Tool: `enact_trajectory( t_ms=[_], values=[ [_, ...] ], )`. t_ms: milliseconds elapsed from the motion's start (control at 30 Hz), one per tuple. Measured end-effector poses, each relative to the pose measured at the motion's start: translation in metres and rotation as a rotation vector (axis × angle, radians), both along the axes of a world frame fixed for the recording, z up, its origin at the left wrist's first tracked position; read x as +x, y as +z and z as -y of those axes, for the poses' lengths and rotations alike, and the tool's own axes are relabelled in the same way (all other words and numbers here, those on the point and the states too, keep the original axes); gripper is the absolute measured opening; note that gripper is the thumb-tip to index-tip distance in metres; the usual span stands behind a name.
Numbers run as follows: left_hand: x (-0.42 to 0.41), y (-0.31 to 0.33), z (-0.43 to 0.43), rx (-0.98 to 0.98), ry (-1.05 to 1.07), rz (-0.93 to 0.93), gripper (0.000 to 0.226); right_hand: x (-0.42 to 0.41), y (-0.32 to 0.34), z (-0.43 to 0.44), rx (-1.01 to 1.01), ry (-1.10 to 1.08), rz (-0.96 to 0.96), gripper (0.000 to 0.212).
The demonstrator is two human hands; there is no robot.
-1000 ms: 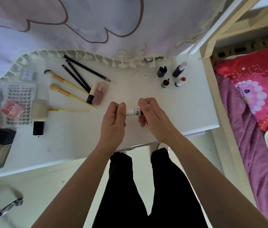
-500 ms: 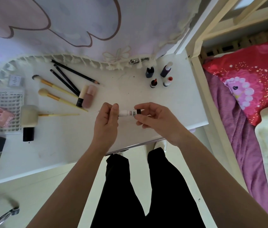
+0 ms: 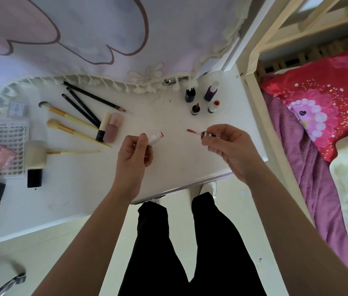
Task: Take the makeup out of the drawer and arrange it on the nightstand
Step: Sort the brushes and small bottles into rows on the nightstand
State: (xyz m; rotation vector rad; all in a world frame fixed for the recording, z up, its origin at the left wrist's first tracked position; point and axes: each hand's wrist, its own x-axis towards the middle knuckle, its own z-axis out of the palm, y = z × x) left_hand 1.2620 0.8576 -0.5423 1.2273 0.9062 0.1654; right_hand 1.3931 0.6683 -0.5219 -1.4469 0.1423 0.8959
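Tube (image 3: pixel 154 138) of red lip colour, uncapped, sits pinched in the left hand's (image 3: pixel 133 154) curled fingers above the nightstand (image 3: pixel 179 167). Right hand (image 3: pixel 230 148) pinches the cap (image 3: pixel 206 134), its red-tipped wand (image 3: pixel 194 131) clear of the tube's mouth. Behind, two open bottles (image 3: pixel 195 108) stand upright showing red, just before two taller bottles (image 3: pixel 211 90).

Brushes (image 3: pixel 70 130) left of lip bottles (image 3: pixel 203 101)

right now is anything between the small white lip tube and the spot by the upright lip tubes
Nothing lies on the white nightstand between the small white lip tube and the upright lip tubes; only the red-tipped wand in the right hand hangs beside that path.
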Motion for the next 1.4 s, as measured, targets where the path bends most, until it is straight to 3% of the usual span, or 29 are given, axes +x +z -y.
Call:
enact_trajectory(
  t_ms=[167, 267, 633, 700, 767, 933, 1400],
  values=[
    [0.011, 0.003, 0.014, -0.268, -0.01, 0.044, 0.007, 0.001, -0.005, 0.019, 0.065, -0.147, -0.06, 0.034],
    [0.019, 0.004, 0.025, -0.337, -0.04, 0.074, 0.025, 0.0, -0.007, 0.019, 0.046, -0.168, -0.032, 0.035],
    [0.063, -0.008, 0.049, 0.498, -0.327, -0.104, 0.02, 0.013, -0.025, 0.015, -0.179, -0.226, 0.285, 0.031],
    [0.071, -0.01, 0.052, 0.615, -0.345, -0.103, 0.02, 0.016, -0.034, 0.014, -0.298, -0.189, 0.432, 0.029],
    [0.077, -0.014, 0.055, 0.67, -0.348, -0.129, 0.018, 0.018, -0.042, 0.012, -0.453, -0.119, 0.602, 0.027],
    [0.084, -0.031, 0.06, 0.783, -0.322, -0.121, 0.022, 0.025, -0.051, 0.006, -0.617, 0.001, 0.761, 0.024],
    [0.085, -0.051, 0.065, 0.929, -0.261, -0.096, 0.023, 0.026, -0.059, 0.004, -0.607, -0.016, 0.852, 0.028]
  ],
)
